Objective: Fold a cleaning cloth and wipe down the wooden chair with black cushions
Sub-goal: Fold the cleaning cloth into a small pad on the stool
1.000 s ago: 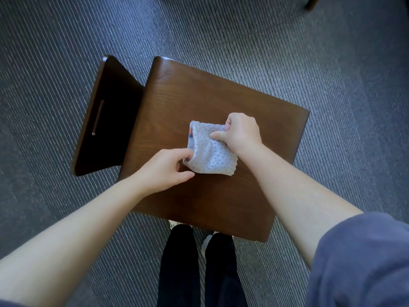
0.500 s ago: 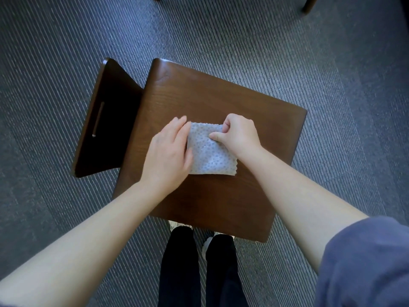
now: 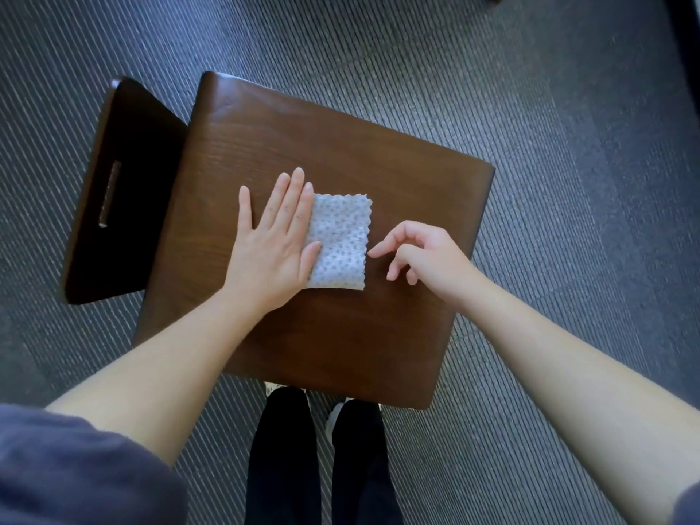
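A small grey dotted cleaning cloth (image 3: 341,240), folded into a rectangle, lies flat on the brown wooden top (image 3: 378,164) below me. My left hand (image 3: 271,240) lies flat with straight fingers, pressing the cloth's left edge and the wood beside it. My right hand (image 3: 420,255) hovers just right of the cloth with loosely curled fingers, holding nothing; its fingertip is near the cloth's right edge.
A dark wooden side panel (image 3: 113,191) with a slot handle slopes down on the left. Striped grey carpet (image 3: 568,126) surrounds the piece. My legs in dark trousers (image 3: 314,460) stand at its near edge.
My right hand has let go of the cloth's corner and drawn back to the right. My left hand has flattened over the cloth's left side, and the cloth now lies flat.
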### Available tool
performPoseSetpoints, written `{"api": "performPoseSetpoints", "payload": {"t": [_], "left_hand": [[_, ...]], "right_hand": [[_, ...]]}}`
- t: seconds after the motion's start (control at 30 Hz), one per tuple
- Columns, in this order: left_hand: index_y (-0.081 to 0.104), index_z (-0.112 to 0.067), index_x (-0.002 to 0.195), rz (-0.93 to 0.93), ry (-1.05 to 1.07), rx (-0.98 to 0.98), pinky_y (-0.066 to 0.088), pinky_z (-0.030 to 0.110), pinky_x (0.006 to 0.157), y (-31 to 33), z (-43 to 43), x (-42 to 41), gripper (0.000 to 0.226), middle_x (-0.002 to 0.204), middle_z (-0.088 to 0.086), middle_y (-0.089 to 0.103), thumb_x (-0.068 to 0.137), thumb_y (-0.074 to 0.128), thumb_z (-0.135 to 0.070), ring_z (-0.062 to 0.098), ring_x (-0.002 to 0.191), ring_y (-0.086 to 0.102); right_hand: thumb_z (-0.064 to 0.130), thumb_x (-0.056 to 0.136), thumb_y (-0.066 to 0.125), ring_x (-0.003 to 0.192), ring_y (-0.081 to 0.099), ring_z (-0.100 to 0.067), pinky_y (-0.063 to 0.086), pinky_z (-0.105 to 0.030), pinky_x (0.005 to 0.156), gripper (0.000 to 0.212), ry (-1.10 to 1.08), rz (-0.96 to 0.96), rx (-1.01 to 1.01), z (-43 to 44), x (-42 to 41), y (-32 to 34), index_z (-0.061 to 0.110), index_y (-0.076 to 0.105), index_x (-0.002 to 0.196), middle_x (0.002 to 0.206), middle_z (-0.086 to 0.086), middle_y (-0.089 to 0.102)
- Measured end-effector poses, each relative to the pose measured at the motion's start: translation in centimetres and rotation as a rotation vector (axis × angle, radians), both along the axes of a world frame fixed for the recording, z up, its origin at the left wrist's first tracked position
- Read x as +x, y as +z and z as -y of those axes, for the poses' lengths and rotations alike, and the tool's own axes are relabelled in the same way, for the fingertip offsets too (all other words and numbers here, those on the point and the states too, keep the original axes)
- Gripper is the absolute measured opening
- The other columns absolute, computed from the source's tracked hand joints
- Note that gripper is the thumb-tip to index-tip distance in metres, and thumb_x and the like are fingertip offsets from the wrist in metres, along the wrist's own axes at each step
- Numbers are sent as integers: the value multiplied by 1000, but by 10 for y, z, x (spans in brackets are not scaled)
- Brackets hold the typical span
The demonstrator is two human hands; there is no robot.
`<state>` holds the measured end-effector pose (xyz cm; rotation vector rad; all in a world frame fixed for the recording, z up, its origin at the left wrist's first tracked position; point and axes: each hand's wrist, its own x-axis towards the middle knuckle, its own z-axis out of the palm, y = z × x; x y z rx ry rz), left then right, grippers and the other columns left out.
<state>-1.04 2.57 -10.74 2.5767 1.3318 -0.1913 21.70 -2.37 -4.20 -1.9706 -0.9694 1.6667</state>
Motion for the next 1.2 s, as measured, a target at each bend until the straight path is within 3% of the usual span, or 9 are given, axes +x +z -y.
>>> {"api": "performPoseSetpoints", "payload": {"t": [0.27, 0.37, 0.47, 0.57, 0.7, 0.8, 1.0, 1.2], "left_hand": [[5, -7, 156, -10, 6, 21, -3, 61, 118, 1, -1, 1, 68, 164, 10, -1, 101, 16, -46, 23, 152, -3], [4, -7, 156, -7, 6, 24, -3, 61, 118, 1, -1, 1, 68, 165, 10, -2, 101, 18, -45, 22, 152, -4], [5, -7, 156, -12, 8, 36, -2, 61, 118, 0, -1, 1, 68, 165, 10, -1, 101, 17, -46, 22, 152, -4], [4, -8, 156, -26, 8, 38, -2, 61, 118, 1, -1, 1, 68, 165, 9, -2, 101, 16, -47, 22, 152, -5], [2, -9, 156, -26, 16, 31, -3, 61, 118, 1, -2, 2, 69, 165, 9, -4, 101, 14, -48, 22, 152, -6], [3, -8, 156, -27, 10, 31, -2, 62, 118, 0, -1, 2, 69, 165, 9, -4, 101, 16, -47, 22, 152, -6], [1, -8, 156, -57, -11, 24, -2, 61, 118, 3, -4, 1, 70, 165, 8, -6, 101, 11, -49, 21, 151, -8], [2, -8, 156, -49, -10, 33, -2, 61, 118, 2, -2, 2, 70, 165, 9, -4, 101, 12, -50, 21, 152, -6]], "right_hand": [[-11, 77, 41, 76, 67, -19, 38, -23, 56, 32, 75, -212, -98, 10, -8, -10, 11, 63, 73, 92, 5, 67], [8, 79, 41, 76, 71, -24, 38, -24, 56, 26, 86, -369, -153, 3, -15, -13, 12, 66, 84, 94, -2, 63], [30, 82, 44, 82, 72, -34, 40, -25, 57, 29, 132, -482, -222, -9, -21, -14, 18, 68, 93, 111, 1, 59], [38, 85, 47, 82, 73, -36, 41, -26, 57, 30, 238, -473, -277, -17, -21, -10, 22, 68, 98, 130, 1, 53], [33, 96, 45, 75, 72, -35, 38, -22, 51, 26, 409, -339, -306, -17, -9, -5, 20, 67, 96, 122, -4, 59], [33, 98, 44, 73, 72, -32, 36, -25, 54, 28, 366, -339, -261, -20, -8, -1, 18, 67, 94, 123, -15, 56], [39, 96, 42, 81, 74, -34, 48, -28, 68, 33, 458, -375, -338, -25, -26, -1, 18, 67, 102, 140, -1, 43], [48, 94, 41, 79, 73, -35, 48, -25, 63, 36, 436, -364, -334, -23, -16, 0, 25, 67, 101, 139, -2, 45]]}}
